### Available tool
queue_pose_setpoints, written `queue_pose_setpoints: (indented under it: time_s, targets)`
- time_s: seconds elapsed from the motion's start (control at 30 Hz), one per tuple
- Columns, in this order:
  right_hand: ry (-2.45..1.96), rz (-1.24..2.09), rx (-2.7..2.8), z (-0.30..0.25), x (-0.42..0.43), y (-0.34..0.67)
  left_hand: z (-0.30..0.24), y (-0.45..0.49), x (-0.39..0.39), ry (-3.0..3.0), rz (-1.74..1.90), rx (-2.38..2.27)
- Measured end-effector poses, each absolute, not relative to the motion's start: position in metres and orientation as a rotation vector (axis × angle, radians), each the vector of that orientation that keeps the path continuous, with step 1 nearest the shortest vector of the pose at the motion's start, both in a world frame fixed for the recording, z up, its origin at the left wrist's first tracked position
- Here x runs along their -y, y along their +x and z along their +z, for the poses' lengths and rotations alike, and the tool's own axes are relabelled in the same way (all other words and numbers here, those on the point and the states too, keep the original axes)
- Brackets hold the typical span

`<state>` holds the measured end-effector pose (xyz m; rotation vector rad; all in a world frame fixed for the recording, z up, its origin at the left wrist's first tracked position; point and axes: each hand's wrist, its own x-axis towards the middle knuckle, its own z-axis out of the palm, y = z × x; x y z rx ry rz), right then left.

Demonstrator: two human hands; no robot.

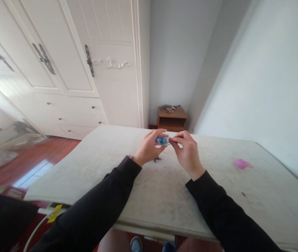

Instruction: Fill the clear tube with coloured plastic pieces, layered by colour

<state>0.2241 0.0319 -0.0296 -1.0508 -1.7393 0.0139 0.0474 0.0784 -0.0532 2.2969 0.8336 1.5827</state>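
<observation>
My left hand (150,145) is closed around a small clear bottle (161,141) with blue on it and a spot of pink at its left end. The bottle lies sideways above the table, its clear narrow end to the right. At that end the fingertips of my right hand (187,148) are pinched together; what they grip is too small to make out. Below the bottle a small dark object (157,159), partly behind my left hand, rests on the table.
A pale table (170,196) spans the foreground. On its right lie a pink pouch-like item (242,163) and a small brown scrap (243,194). Behind stand a white wardrobe (117,94) and a wooden stand (172,117) with cloth on it. A white cable (34,231) hangs at lower left.
</observation>
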Motion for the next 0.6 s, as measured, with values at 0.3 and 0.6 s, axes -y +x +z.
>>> queue_pose_setpoints:
  time_s: [0.3,0.6]
  targets:
    - [-1.067,-0.001,1.753,-0.029,-0.027,0.227,-0.056,0.05,-0.077,2.213,1.544,-0.741]
    - [-0.997,-0.122,1.787,-0.021,-0.019,0.226,-0.053,0.053,-0.073,2.106,1.587,-0.642]
